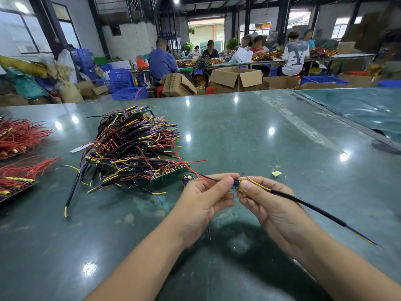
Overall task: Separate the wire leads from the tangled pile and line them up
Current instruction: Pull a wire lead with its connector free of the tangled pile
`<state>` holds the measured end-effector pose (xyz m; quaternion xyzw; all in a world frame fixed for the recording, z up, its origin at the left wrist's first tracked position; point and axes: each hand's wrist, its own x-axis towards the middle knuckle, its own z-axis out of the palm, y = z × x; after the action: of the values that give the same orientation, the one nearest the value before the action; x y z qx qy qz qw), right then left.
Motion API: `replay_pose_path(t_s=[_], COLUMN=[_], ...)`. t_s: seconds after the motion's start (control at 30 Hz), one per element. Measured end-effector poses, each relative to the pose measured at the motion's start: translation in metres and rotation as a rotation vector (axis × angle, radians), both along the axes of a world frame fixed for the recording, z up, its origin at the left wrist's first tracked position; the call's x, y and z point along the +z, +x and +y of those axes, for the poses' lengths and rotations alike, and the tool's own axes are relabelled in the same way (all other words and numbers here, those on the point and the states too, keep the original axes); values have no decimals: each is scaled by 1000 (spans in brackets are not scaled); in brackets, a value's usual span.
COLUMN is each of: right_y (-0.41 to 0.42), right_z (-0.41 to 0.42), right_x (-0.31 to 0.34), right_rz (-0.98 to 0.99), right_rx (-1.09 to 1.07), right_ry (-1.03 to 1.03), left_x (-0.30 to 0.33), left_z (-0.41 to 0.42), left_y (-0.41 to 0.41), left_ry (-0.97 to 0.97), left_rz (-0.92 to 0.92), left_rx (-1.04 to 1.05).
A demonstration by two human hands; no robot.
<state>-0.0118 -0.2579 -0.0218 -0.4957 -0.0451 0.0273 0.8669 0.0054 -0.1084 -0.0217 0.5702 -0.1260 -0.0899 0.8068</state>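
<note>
Head view, one moment of sorting: a single wire lead (308, 206), a black-sheathed cable with thin yellow and blue cores showing at both ends, is held above the near middle of the worktop (249, 127), its free end trailing toward the near right edge. Left hand (204, 198) and right hand (269, 203) meet fingertip to fingertip, each pinching the lead's inner end, where a small blue part sits between the thumbs; what that part is cannot be told. A fine red strand runs from the pinch back to the tangled pile (132, 148), which lies left of centre: a dense, springy heap of black, red, yellow and purple insulated wires, some soldered to green circuit strips (169, 175) carrying brass-coloured round fittings. One loose black lead (72, 187) rests beside the pile toward the left edge; no lined-up row can be made out. Risk, as a judgement: the strand linking hands and pile may snag, so a brisk pull could drag neighbouring wires or a strip across the smooth surface, or strain a thin core at its joint. Separate heaps of red wires (19, 135) sit at the left edge. Worktop surface is glossy dark green, reflecting ceiling lamps, with a yellow scrap (276, 173) right of the hands
</note>
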Motion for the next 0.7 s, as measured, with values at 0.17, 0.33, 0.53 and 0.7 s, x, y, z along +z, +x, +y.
replay_pose_path(t_s=[0.17, 0.33, 0.53, 0.7], right_y=[4, 5, 4, 4], right_z=[0, -6, -9, -11], right_x=[3, 6, 4, -1], right_rz=[70, -7, -64, -53], right_rx=[-88, -154, -90, -85], right_ry=[25, 97, -173, -186], left_x=[2, 7, 13, 12], left_z=[5, 11, 19, 20], left_y=[5, 9, 12, 12], left_ry=[-68, -86, -84, -64], left_rz=[-24, 21, 28, 55], left_rx=[145, 299, 402, 416])
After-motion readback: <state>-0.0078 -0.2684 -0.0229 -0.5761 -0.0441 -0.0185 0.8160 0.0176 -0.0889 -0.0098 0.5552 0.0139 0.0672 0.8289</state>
